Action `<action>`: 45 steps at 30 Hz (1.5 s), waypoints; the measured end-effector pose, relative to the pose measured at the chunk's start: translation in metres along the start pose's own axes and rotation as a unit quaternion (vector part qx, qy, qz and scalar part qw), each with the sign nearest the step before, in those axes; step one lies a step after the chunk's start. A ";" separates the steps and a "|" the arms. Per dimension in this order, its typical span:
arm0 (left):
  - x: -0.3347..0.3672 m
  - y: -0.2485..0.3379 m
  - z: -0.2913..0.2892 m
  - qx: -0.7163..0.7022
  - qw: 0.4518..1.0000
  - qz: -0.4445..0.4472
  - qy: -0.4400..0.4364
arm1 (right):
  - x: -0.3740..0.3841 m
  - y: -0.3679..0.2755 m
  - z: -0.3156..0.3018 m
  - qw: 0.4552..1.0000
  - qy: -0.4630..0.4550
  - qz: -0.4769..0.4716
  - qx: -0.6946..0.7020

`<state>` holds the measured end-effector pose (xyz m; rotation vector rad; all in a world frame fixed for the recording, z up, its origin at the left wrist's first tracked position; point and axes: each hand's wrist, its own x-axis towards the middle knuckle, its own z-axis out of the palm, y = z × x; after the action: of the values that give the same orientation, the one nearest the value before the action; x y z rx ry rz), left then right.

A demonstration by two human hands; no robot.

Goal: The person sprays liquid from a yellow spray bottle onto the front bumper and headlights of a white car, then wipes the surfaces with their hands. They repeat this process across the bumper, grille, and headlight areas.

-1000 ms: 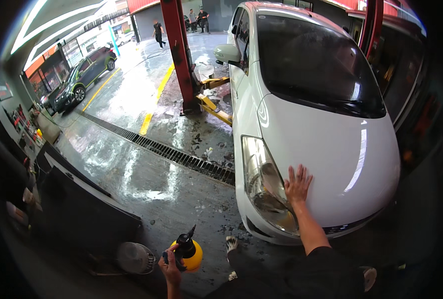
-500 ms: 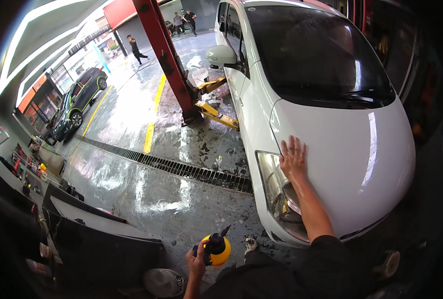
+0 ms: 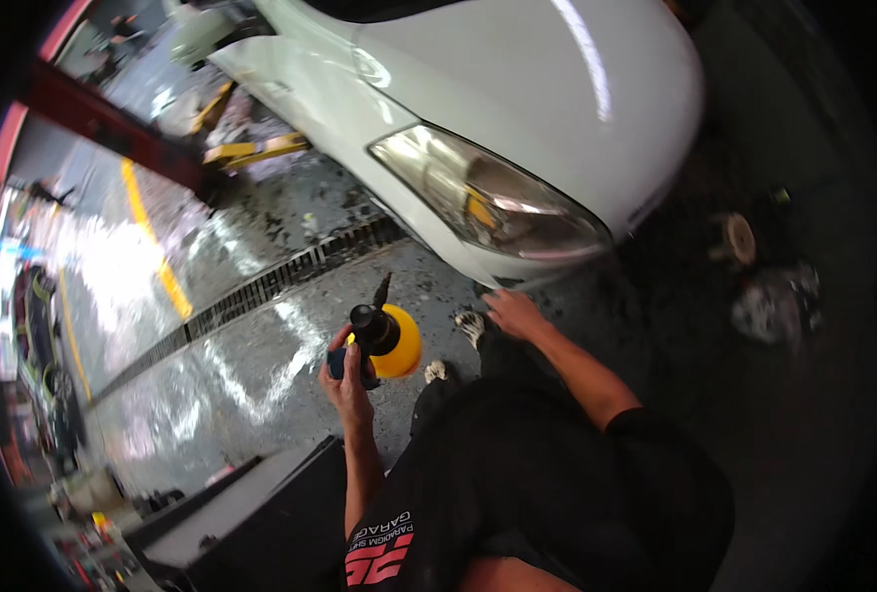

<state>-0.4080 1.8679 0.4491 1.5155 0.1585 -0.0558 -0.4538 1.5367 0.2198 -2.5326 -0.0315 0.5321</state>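
Note:
My left hand (image 3: 347,383) is wrapped round the grip of a yellow pump sprayer bottle (image 3: 399,345) with a black top and nozzle. It is held up over the wet grey floor, left of my body. My right hand (image 3: 513,314) hangs low by the front corner of a white car (image 3: 527,84), below its headlight (image 3: 488,197). Its fingers reach forward, slightly bent and a little apart, with nothing seen in them. Whether they touch the bumper I cannot tell. My shoes (image 3: 470,328) show between the two hands.
A red lift post (image 3: 113,128) with yellow arms (image 3: 261,150) stands beside the car. A drain grate (image 3: 290,264) crosses the floor. A black-sided cart or panel (image 3: 261,523) lies lower left. Right of the car are a round pale object (image 3: 739,239) and a clear, crumpled-looking item (image 3: 779,304).
My right hand has left the car's bonnet and dropped beside the front bumper. The view has turned and tilted down. My left hand still holds the sprayer, now farther up in the picture.

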 end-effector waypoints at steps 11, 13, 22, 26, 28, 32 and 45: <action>0.017 -0.021 -0.026 0.001 0.992 -0.066 -0.110 | -0.295 0.045 0.125 0.886 0.163 0.405 0.159; 0.012 -0.012 -0.027 -0.009 0.993 -0.055 -0.106 | -0.274 0.022 0.102 0.886 0.236 0.373 0.141; 0.013 0.051 0.000 0.061 0.993 -0.046 -0.085 | -0.046 0.002 -0.085 0.902 0.408 0.097 -0.107; 0.018 0.049 -0.005 0.063 0.995 -0.047 -0.066 | 0.074 0.007 -0.128 0.873 0.413 -0.006 -0.260; 0.018 0.046 -0.007 0.080 0.994 -0.053 -0.042 | 0.134 -0.012 -0.140 0.848 0.421 -0.040 -0.319; 0.033 0.035 -0.010 0.060 0.996 -0.072 -0.016 | 0.246 -0.099 -0.174 0.790 0.381 -0.046 -0.479; 0.083 -0.007 -0.043 0.026 0.995 -0.090 -0.037 | 0.168 -0.030 -0.148 0.782 0.345 -0.147 -0.498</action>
<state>-0.3295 1.9160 0.4286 1.5459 0.2352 -0.2628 -0.2406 1.5082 0.2885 -3.4552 -0.5574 -0.7947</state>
